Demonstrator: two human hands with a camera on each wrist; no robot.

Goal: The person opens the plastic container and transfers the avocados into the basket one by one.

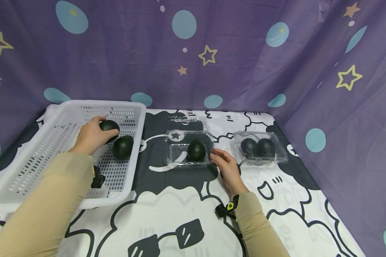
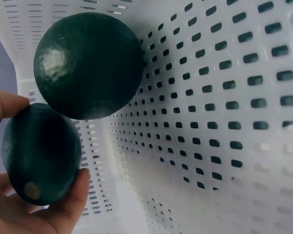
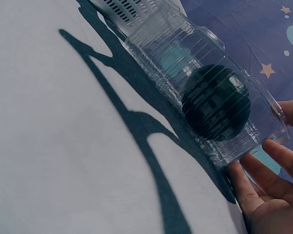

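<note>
My left hand (image 1: pixel 91 135) grips a dark green avocado (image 2: pixel 41 153) inside the white plastic basket (image 1: pixel 136 142), fingers and thumb around its sides. Beside it in the basket lies another avocado (image 1: pixel 123 147), close to the right wall. My right hand (image 1: pixel 227 167) touches the right end of a clear plastic clamshell (image 1: pixel 177 151) with its fingertips (image 3: pixel 271 146). That clamshell has its lid (image 1: pixel 186 124) raised at the back and one avocado (image 1: pixel 196 150) in its right half. In the right wrist view the fingers are spread along the end wall.
To the right stands a second clear clamshell (image 1: pixel 280 157) with two avocados (image 1: pixel 266 147) side by side. A black object (image 1: pixel 98 177) shows beside my left sleeve, over the basket. The patterned cloth (image 1: pixel 167 210) covers the table, and a purple curtain (image 1: pixel 244 71) hangs behind.
</note>
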